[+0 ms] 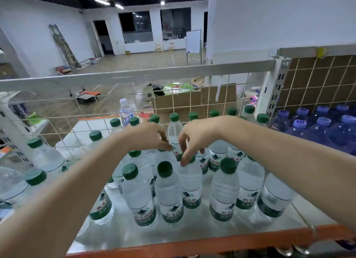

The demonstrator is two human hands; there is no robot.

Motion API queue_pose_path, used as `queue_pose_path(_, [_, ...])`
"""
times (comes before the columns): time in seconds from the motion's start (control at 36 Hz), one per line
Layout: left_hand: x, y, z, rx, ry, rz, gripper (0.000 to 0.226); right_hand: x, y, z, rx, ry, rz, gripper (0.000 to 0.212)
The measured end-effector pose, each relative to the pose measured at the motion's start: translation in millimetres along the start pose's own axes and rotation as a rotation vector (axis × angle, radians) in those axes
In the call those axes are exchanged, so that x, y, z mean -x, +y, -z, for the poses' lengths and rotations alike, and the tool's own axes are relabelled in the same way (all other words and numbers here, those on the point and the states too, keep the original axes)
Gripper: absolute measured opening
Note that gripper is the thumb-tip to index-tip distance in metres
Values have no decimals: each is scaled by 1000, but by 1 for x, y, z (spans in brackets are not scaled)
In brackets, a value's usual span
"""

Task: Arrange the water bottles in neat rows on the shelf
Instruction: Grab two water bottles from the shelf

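- Head view: my left hand (148, 135) and right hand (194, 137) reach over the near bottles, fingers curled, each pinching the mid-shelf bottle (175, 136) by its sides, I judge to square it with the far row.
- The green-capped bottles (167, 192) stand loosely grouped on the shelf (192, 232).
- Obstructions: near caps crowd my wrists; the wire mesh (96, 111) backs the far row; the blue bottles (317, 126) lie right.
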State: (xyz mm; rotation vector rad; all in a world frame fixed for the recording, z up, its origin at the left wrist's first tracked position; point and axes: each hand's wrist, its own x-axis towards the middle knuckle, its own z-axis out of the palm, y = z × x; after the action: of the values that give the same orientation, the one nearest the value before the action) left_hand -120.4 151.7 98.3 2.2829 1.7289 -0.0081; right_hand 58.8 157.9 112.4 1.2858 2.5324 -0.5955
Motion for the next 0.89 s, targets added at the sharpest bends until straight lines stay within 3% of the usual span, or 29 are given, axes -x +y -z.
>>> queue_pose_path(0.28, [-12,1,-21,-70,60,-100,23,-10,1,-8,-8,18,-8,34])
queue_pose_path(0.61, [-33,-6,-17,-5,147,-61,24,-26,12,12,45,88,25,29])
queue_pose_path(0.75, [-40,-5,-19,-130,132,-9,30,-34,18,10,11,46,9,23])
queue_pose_path(0.89, [-47,-5,-16,-101,64,-16,36,-36,20,12,19,14,-2,26])
